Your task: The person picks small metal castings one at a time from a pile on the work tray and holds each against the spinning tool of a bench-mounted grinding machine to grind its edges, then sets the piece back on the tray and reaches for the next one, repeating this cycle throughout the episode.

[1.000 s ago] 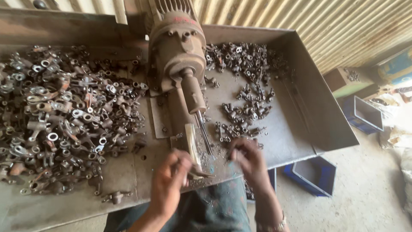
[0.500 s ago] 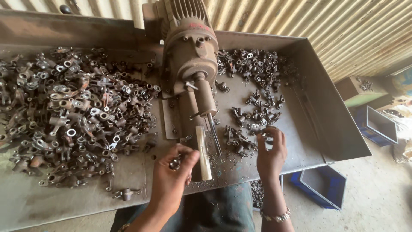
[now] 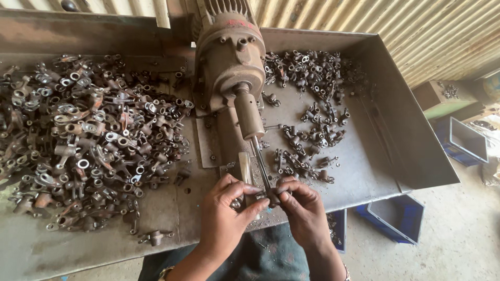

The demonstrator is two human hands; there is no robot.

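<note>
At six o'clock, the left hand (image 3: 225,211) and right hand (image 3: 303,208) are meeting, fingers pinching one small metal part (image 3: 273,196) together at the tip of the thin rod (image 3: 262,166). The rod is running toward twelve into the rusty motor (image 3: 229,57). At nine, a big heap of parts (image 3: 83,140) is covering the table (image 3: 364,171); at one, a smaller heap (image 3: 312,104).

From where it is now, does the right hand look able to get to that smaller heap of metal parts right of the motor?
Probably yes: the right hand sits just below the smaller heap, with only bare tray between. Both hands now pinch a small part.
</note>
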